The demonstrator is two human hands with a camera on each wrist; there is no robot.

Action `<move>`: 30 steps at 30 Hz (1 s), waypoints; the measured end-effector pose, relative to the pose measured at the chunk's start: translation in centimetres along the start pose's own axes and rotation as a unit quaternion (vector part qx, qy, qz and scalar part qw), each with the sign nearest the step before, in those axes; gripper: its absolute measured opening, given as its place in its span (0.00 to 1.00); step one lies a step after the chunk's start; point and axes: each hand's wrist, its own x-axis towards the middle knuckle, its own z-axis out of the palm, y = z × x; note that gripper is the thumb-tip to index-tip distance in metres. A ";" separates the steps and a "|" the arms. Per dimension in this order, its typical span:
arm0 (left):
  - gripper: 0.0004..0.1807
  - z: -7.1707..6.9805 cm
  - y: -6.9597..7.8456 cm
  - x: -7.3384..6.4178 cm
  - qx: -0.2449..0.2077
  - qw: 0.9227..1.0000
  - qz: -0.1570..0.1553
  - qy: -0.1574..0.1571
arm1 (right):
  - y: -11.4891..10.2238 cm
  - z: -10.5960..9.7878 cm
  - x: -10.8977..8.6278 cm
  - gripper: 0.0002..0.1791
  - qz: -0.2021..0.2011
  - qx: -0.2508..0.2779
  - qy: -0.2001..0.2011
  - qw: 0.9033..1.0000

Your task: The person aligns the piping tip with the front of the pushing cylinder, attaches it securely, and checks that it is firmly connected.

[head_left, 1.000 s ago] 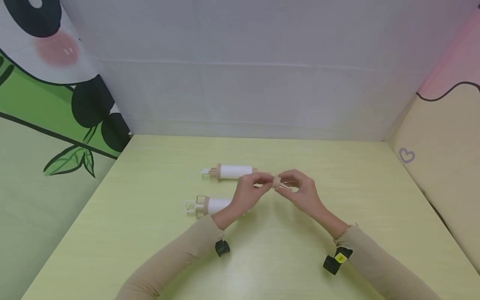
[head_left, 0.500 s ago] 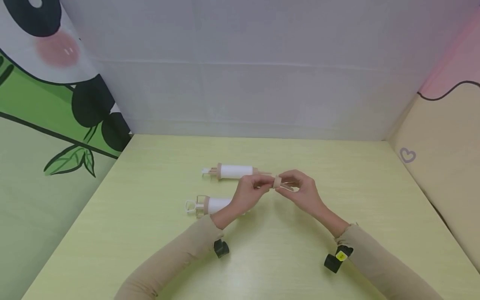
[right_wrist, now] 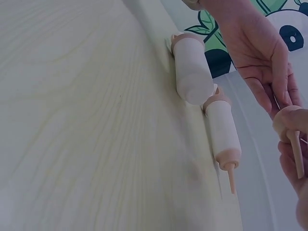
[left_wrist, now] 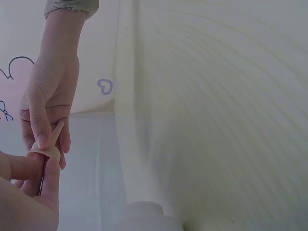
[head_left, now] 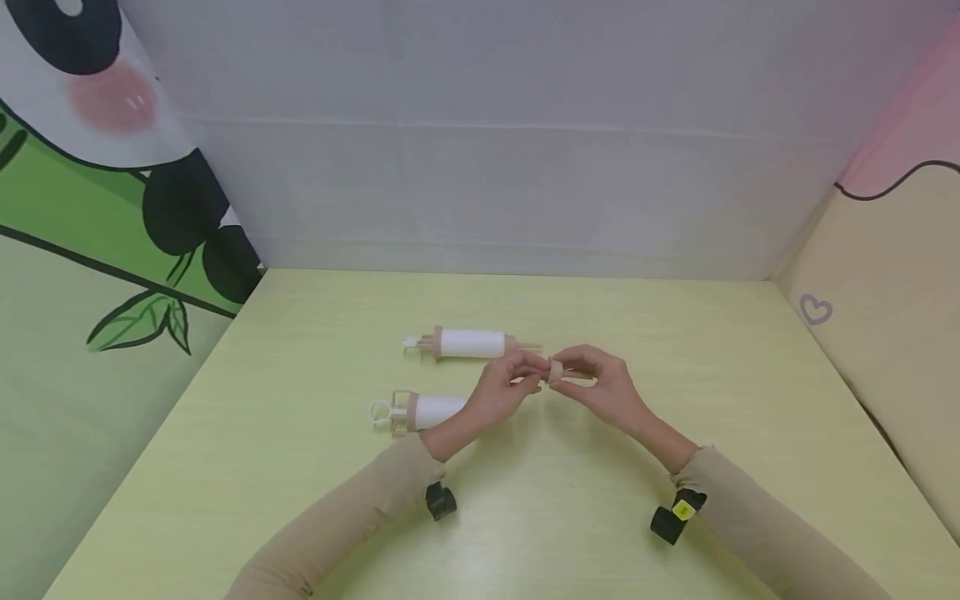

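Note:
Both hands meet above the table around a small beige nozzle cap [head_left: 556, 371] with a long thin spout. My right hand [head_left: 603, 387] pinches the cap's wide collar between thumb and fingers, the spout running back under its palm. At the cap's open end, my left hand [head_left: 498, 396] holds on with its fingertips, which partly hide the rim in the left wrist view. A white-barrelled syringe press [head_left: 438, 412] lies behind the left wrist; its front end shows without a nozzle in the right wrist view. Farther back lies a second syringe press [head_left: 472, 342] with a beige spout fitted.
The pale wooden table [head_left: 637, 517] ends at a grey back wall [head_left: 480, 183]. A panda-printed panel [head_left: 180, 200] stands along the left side and a beige and pink panel [head_left: 885, 267] along the right. Black wrist cameras [head_left: 441, 502] hang below both sleeves.
The spout has swung from slanting down right to nearly level. The left thumb has dropped a little from the cap's rim, and the right fingers have shifted slightly along the collar.

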 end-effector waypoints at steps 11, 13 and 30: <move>0.09 0.0 -0.2 0.0 0.020 0.999 -0.017 0.030 | -0.1 0.1 0.0 0.15 -0.031 -0.003 -0.015 0.999; 0.09 0.0 -0.2 0.0 0.013 0.999 -0.023 0.038 | -0.1 0.1 0.0 0.14 -0.028 -0.013 -0.017 0.999; 0.09 0.2 -0.3 0.1 -0.038 0.995 -0.034 0.086 | -0.4 0.5 -0.2 0.17 -0.028 -0.051 0.011 0.998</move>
